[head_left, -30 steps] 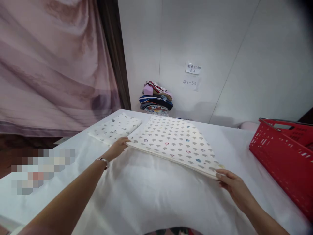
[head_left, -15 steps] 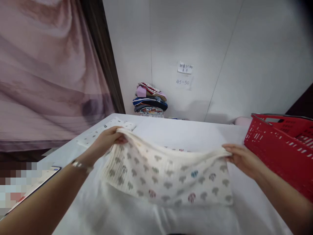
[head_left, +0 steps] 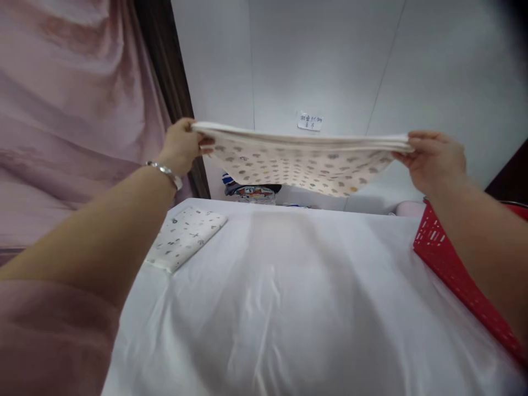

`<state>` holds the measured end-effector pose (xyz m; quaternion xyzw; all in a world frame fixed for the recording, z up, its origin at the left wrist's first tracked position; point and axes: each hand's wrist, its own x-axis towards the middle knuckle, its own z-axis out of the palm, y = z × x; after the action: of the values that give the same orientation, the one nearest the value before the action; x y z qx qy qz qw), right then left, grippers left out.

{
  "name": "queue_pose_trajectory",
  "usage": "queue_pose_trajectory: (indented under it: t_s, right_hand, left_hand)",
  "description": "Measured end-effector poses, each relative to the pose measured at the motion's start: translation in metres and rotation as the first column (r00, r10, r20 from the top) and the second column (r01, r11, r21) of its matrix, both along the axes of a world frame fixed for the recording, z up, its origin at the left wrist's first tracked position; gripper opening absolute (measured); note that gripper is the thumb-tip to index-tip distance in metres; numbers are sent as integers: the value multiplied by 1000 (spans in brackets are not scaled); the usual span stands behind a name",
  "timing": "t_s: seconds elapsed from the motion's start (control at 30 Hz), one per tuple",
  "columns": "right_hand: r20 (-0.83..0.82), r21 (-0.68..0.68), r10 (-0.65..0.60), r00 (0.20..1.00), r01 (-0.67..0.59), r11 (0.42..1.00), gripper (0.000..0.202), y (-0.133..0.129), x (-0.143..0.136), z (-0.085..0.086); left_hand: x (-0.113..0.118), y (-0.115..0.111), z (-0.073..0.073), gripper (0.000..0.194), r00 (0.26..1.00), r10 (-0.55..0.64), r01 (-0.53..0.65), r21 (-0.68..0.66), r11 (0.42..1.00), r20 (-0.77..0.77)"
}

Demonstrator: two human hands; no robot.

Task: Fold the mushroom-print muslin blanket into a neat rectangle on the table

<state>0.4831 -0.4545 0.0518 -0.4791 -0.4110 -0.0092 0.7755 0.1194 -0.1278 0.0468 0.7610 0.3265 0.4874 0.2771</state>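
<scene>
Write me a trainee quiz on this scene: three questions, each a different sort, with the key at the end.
1. Multiple choice: where is the patterned cloth gripped by the left hand and the right hand, relative to the table?
A) Lying flat on it
B) Held up above it
C) Hanging beneath it

2. True or false: the bracelet is worn on the right wrist.

3. Fill in the missing word: the basket towards the right side of the view is coloured ____.

Key: 1. B; 2. False; 3. red
</scene>
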Motion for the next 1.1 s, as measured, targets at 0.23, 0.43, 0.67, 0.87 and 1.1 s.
queue_pose_trajectory:
  t_s: [0.23,0.43,0.67,0.87,1.1]
  right_hand:
    - [-339,-311,-32,940,-80,947,23,-49,-41,-161]
    - [-633,-548,-169,756,-283,787,26,-95,-97,-270]
    - [-639,-603,-123,759,-395,693,28,-120,-138,-281]
    - [-544,-716,-171,821,-349,604,38,-124,-153,-292]
    - [-219,-882,-98,971,-154,446,62,-132,-155,-297]
  left_hand:
    - [-45,-22,-127,32,948,-106,63,-149,987,-300]
    - [-96,-53,-238,29,811,-158,26,-235,972,-564]
    - [-136,-52,-272,37,849,-55,-57,-193,980,-526]
    - [-145,-69,-306,43,825,-22,-38,-95,995,-564]
    - [-114,-130,-296,49,708,163,-15,216,976,-688]
